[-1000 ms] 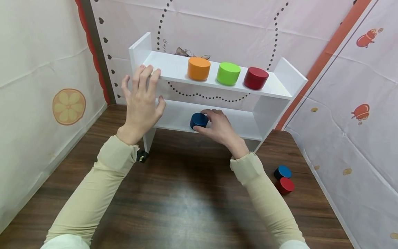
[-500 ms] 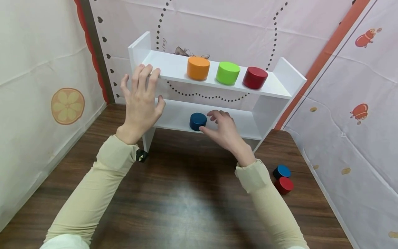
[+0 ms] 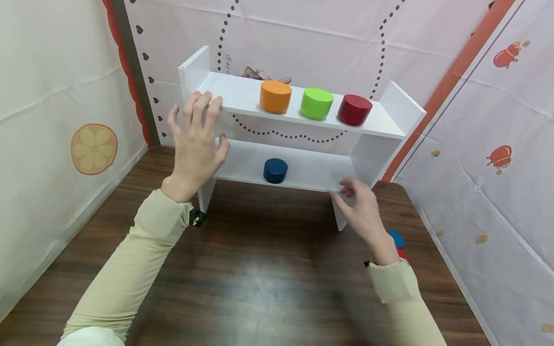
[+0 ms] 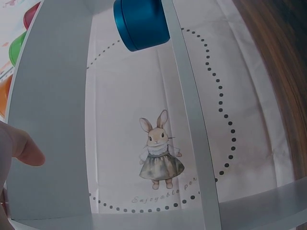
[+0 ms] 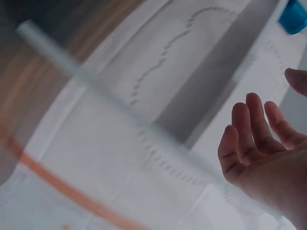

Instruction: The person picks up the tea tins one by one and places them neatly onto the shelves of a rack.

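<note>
"So, what has just changed?"

"Mostly the right hand (image 3: 360, 207). A second ago it was around the dark blue cylinder (image 3: 275, 171); now it is over by the right end of the lower shelf (image 3: 313, 170), thumb and fingers apart, nothing between them."

"And the cylinder?"

"Upright by itself near that shelf's front edge, roughly below the orange cylinder (image 3: 275, 97), with no hand touching it. It hasn't visibly shifted since being let go, so I'd judge this piece placed."

"What about the left hand (image 3: 196, 139)?"

"Same spot as before: fingertips at the front edge of the upper shelf (image 3: 235, 89), near its left end, thumb held out wide. It holds no cylinder; how hard it bears on the shelf, I can't tell."

"Anything else different?"

"Up top, orange, then the green cylinder (image 3: 316, 104) and dark red cylinder (image 3: 355, 110), stand unmoved. Down on the surface (image 3: 259, 288), a bright blue cylinder (image 3: 396, 238) and red cylinder (image 3: 403, 253) are now partly hidden by the right wrist (image 3: 384, 247); I'd say those two remain unshelved."
</note>
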Tool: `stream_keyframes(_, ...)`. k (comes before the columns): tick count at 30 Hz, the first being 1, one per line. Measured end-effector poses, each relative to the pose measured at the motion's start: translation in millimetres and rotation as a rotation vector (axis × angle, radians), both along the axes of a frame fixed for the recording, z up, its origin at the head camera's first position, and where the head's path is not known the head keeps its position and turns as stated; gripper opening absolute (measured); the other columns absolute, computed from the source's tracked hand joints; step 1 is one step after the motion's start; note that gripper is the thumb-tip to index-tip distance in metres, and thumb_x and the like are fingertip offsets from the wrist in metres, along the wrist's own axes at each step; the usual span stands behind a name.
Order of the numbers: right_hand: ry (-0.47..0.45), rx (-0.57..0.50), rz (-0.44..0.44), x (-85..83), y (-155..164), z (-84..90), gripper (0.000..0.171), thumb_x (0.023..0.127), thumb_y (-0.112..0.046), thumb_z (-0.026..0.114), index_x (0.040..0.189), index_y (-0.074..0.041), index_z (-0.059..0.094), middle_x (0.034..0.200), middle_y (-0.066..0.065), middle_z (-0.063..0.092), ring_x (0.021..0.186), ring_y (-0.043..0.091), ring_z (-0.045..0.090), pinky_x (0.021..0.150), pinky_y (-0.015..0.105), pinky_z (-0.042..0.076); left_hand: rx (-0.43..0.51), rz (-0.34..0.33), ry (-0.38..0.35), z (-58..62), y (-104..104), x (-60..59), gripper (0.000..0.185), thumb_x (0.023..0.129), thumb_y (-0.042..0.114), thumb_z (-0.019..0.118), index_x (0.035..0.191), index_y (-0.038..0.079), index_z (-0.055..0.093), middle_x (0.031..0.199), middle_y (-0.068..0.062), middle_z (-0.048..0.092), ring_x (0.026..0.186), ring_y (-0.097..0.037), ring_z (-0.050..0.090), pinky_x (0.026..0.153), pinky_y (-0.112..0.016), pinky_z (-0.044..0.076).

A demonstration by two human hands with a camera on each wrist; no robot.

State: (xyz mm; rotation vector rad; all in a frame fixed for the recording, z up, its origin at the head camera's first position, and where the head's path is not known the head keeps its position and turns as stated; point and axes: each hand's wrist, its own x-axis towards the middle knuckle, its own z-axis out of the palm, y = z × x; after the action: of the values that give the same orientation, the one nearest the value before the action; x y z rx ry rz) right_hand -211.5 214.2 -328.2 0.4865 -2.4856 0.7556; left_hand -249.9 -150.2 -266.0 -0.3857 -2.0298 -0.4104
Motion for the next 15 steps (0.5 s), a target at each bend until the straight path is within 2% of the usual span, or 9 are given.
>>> stream_keyframes(3,0.033,0.002,-0.077,2.6,23,-11.5,0.034,0.085,-0.015,0.071,0.111,0.004,0.059,0.094,0.02,0.064,0.087,0.032,0.059,0.076,0.046,0.048,0.0,0.002,0.003,-0.3,0,0.1,0.067,0.077,0.007,0.062,0.14,0.011,0.04,0.145,-0.013,0.04,0.142,-0.029,0.027,0.112,-0.059,0.01)
stream_keyframes(6,0.002,0.0,-0.156,7.7,43,-22.0,0.034,0.087,-0.015,0.069,0.113,0.005,0.058,0.097,0.022,0.064,0.09,0.035,0.058,0.077,0.048,0.046,0.0,0.0,0.005,-0.4,0,0.3,0.067,0.077,0.007,0.062,0.14,0.011,0.04,0.145,-0.013,0.04,0.142,-0.029,0.027,0.112,-0.059,0.01)
stream_keyframes(10,-0.116,0.039,-0.283,18.0,67,-34.1,0.04,0.09,-0.023,0.065,0.117,0.006,0.055,0.104,0.026,0.06,0.097,0.04,0.053,0.081,0.053,0.042,-0.001,-0.002,0.004,-0.1,0,0.5,0.066,0.078,0.007,0.061,0.14,0.011,0.04,0.145,-0.013,0.04,0.142,-0.029,0.026,0.112,-0.059,0.01)
stream_keyframes(15,-0.277,0.173,-0.471,33.3,95,-49.3,0.065,0.091,-0.044,0.06,0.122,0.012,0.05,0.112,0.033,0.052,0.103,0.051,0.045,0.082,0.062,0.037,-0.003,0.001,-0.003,0.3,0,1.1,0.066,0.078,0.008,0.061,0.14,0.011,0.04,0.145,-0.013,0.04,0.142,-0.029,0.026,0.112,-0.059,0.01)
